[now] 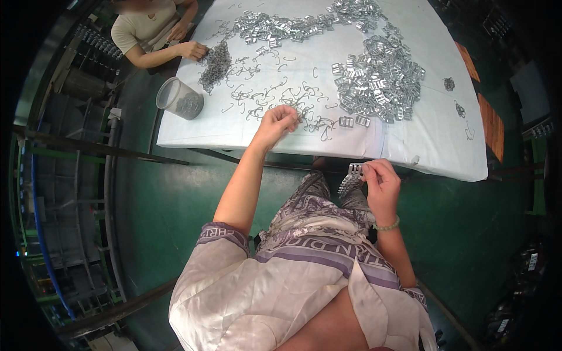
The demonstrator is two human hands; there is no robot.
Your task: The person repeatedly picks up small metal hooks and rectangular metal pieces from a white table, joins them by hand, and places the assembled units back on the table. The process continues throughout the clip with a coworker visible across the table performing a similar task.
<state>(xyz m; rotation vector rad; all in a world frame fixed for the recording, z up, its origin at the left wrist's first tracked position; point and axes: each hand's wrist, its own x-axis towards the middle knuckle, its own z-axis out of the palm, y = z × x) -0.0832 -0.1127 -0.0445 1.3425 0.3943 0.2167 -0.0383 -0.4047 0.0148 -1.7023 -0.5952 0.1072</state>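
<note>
My left hand [277,126] is over the near edge of the table, thumb and fingers pinched together at the scattered thin wire hooks [301,96]. Whatever is between those fingertips is too small to make out. Just off the table's front edge, my right hand [383,186] grips the top of a hanging row of shiny metal buckles [352,179]. This row dangles above my lap. Two loose slotted buckles [354,121] lie on the tabletop between my hands, in front of a large heap of similar metal buckles [380,82].
A white-covered table [234,131] spans the space ahead. At its left corner stands a clear plastic tub [179,98] with small metal parts inside. Beside it is a dense pile of wire hooks [216,65], touched by another person's hand [193,51]. More buckles [281,28] lie farther back.
</note>
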